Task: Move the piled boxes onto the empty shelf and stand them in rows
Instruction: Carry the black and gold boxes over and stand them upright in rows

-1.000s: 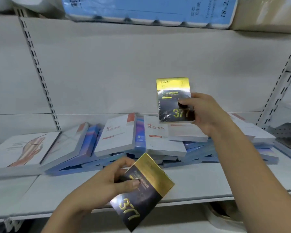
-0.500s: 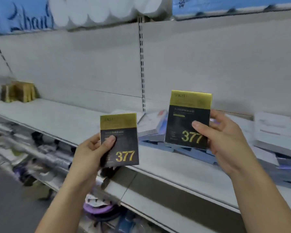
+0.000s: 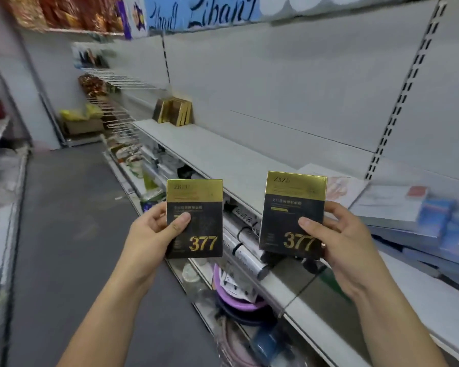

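Note:
My left hand [image 3: 150,234] grips a black-and-gold box marked 377 [image 3: 196,207] upright, thumb across its front. My right hand [image 3: 347,250] holds a second black-and-gold 377 box [image 3: 286,207] the same way, a little higher. Both boxes hang in the air in front of the long white shelf [image 3: 223,154]. At the shelf's far left end, a short row of gold boxes [image 3: 174,111] stands upright against the back panel. A pile of white and blue boxes [image 3: 419,215] lies on the shelf at the right.
A grey aisle floor [image 3: 64,234] runs along the left. Lower shelves [image 3: 249,260] under the white shelf hold rolls, purple basins and other goods. Wire racks [image 3: 117,107] with packets stand further down the aisle. Blue packs [image 3: 196,11] sit on the top shelf.
The view has swung left along the shelf, away from the pile. The row of gold boxes has come nearer the middle. Both hands keep their boxes upright in front of me.

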Demonstrator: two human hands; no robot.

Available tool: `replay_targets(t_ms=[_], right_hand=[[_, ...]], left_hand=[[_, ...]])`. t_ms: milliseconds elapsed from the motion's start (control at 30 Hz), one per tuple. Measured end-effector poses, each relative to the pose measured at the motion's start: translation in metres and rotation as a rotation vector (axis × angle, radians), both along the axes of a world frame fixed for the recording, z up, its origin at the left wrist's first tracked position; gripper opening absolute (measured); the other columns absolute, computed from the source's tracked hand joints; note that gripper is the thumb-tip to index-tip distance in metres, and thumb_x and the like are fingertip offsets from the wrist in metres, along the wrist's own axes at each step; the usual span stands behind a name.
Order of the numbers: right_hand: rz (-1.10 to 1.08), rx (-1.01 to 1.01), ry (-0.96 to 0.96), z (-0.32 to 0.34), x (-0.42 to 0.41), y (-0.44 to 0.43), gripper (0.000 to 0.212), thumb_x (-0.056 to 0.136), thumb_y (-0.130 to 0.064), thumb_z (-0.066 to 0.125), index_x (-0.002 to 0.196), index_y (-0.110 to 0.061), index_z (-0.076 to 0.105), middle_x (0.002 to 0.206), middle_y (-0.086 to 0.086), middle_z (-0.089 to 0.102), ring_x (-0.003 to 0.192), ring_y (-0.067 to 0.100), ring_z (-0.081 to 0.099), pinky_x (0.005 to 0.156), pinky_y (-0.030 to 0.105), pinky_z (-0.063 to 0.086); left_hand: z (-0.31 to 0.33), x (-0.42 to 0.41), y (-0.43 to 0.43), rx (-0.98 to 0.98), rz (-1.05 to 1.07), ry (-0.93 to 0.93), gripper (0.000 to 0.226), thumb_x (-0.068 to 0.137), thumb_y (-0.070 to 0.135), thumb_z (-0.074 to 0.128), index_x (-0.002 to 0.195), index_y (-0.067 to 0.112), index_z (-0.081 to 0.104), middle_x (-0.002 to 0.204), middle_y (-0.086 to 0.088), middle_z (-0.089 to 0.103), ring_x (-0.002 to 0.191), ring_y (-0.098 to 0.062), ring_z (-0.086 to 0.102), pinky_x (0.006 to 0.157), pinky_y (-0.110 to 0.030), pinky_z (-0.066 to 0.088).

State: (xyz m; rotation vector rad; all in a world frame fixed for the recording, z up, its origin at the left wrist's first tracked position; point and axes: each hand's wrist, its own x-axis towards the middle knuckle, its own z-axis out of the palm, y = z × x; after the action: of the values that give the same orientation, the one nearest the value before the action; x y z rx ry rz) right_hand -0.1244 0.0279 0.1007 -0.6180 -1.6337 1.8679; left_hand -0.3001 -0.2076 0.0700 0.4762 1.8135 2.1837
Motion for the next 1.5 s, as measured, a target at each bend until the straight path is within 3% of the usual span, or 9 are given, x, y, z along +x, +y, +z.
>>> replay_targets(t_ms=[167, 500, 667, 767, 867, 1100, 1233, 1367, 1500], right_hand=[[0.089, -0.004, -0.041, -0.009, -0.096, -0.041, 0.033, 0.087, 0.002, 0.072, 0.115, -0.013, 0.063, 0.101, 0.011, 0.078, 0.085, 0.030, 0.077, 0.068, 0.038, 0.060], [0.177, 0.026, -0.070, -0.016, -0.261, -0.099, 0.030, 0.088, 0.001, 0.071, 0.112, -0.016, 0.064, 0.102, 0.008, 0.079, 0.088, 0.028, 0.077, 0.072, 0.038, 0.060], [0.186, 0.030, -0.067, -0.026, -0.337, -0.093, 0.033, 0.088, 0.000, 0.072, 0.116, -0.015, 0.064, 0.104, 0.008, 0.079, 0.092, 0.031, 0.077, 0.086, 0.049, 0.060], [0.196, 0.014, -0.078, -0.039, -0.388, -0.083, 0.032, 0.089, 0.001, 0.071, 0.115, -0.015, 0.063, 0.104, 0.008, 0.079, 0.093, 0.031, 0.077, 0.089, 0.049, 0.059], [0.214, -0.017, -0.080, -0.046, -0.441, -0.072, 0.031, 0.088, 0.003, 0.070, 0.113, -0.015, 0.064, 0.104, 0.008, 0.079, 0.091, 0.029, 0.077, 0.083, 0.043, 0.061], [0.250, -0.072, -0.063, -0.047, -0.557, -0.064, 0.029, 0.089, 0.006, 0.068, 0.110, -0.014, 0.065, 0.093, 0.006, 0.080, 0.077, 0.023, 0.078, 0.055, 0.026, 0.058], [0.234, -0.084, -0.090, -0.054, -0.618, -0.069, 0.030, 0.089, 0.005, 0.069, 0.112, -0.015, 0.065, 0.096, 0.006, 0.080, 0.082, 0.026, 0.078, 0.062, 0.032, 0.062], [0.146, -0.065, -0.102, -0.058, -0.684, -0.075, 0.031, 0.088, -0.002, 0.072, 0.115, -0.014, 0.066, 0.098, 0.010, 0.079, 0.089, 0.033, 0.077, 0.088, 0.053, 0.060], [0.037, -0.084, -0.107, -0.055, -0.743, -0.088, 0.024, 0.090, -0.005, 0.070, 0.113, -0.014, 0.068, 0.097, 0.015, 0.079, 0.089, 0.036, 0.076, 0.091, 0.062, 0.056]], left_hand=[[-0.009, -0.079, -0.049, 0.013, 0.079, -0.012, 0.034, 0.086, 0.018, 0.072, 0.120, 0.016, 0.070, 0.110, -0.009, 0.078, 0.094, -0.026, 0.076, 0.091, -0.046, 0.057], [-0.026, -0.225, -0.109, 0.030, 0.147, -0.049, 0.035, 0.084, 0.021, 0.073, 0.119, 0.017, 0.069, 0.108, -0.008, 0.079, 0.095, -0.026, 0.076, 0.086, -0.044, 0.058], [-0.033, -0.297, -0.104, 0.038, 0.136, -0.055, 0.028, 0.088, 0.016, 0.070, 0.116, 0.017, 0.070, 0.107, -0.007, 0.079, 0.089, -0.022, 0.076, 0.075, -0.037, 0.064], [-0.037, -0.343, -0.096, 0.009, 0.145, -0.051, 0.030, 0.087, 0.017, 0.070, 0.117, 0.018, 0.070, 0.108, -0.008, 0.079, 0.091, -0.024, 0.076, 0.081, -0.040, 0.063], [-0.037, -0.386, -0.088, -0.018, 0.163, -0.057, 0.028, 0.090, 0.015, 0.069, 0.119, 0.017, 0.069, 0.110, -0.009, 0.078, 0.095, -0.026, 0.076, 0.089, -0.045, 0.059], [-0.029, -0.491, -0.085, -0.065, 0.183, -0.049, 0.029, 0.089, 0.017, 0.069, 0.118, 0.017, 0.070, 0.110, -0.010, 0.078, 0.094, -0.025, 0.076, 0.082, -0.041, 0.061], [-0.037, -0.556, -0.085, -0.048, 0.163, -0.067, 0.030, 0.088, 0.016, 0.069, 0.118, 0.016, 0.070, 0.109, -0.011, 0.078, 0.095, -0.027, 0.076, 0.081, -0.041, 0.063], [-0.047, -0.635, -0.090, -0.033, 0.117, -0.081, 0.031, 0.088, 0.016, 0.071, 0.120, 0.014, 0.069, 0.110, -0.013, 0.078, 0.095, -0.029, 0.076, 0.087, -0.046, 0.060], [-0.054, -0.716, -0.100, -0.020, 0.007, -0.106, 0.075, 0.054, 0.049, 0.094, 0.117, 0.016, 0.071, 0.111, -0.014, 0.077, 0.091, -0.028, 0.077, 0.076, -0.041, 0.063]])
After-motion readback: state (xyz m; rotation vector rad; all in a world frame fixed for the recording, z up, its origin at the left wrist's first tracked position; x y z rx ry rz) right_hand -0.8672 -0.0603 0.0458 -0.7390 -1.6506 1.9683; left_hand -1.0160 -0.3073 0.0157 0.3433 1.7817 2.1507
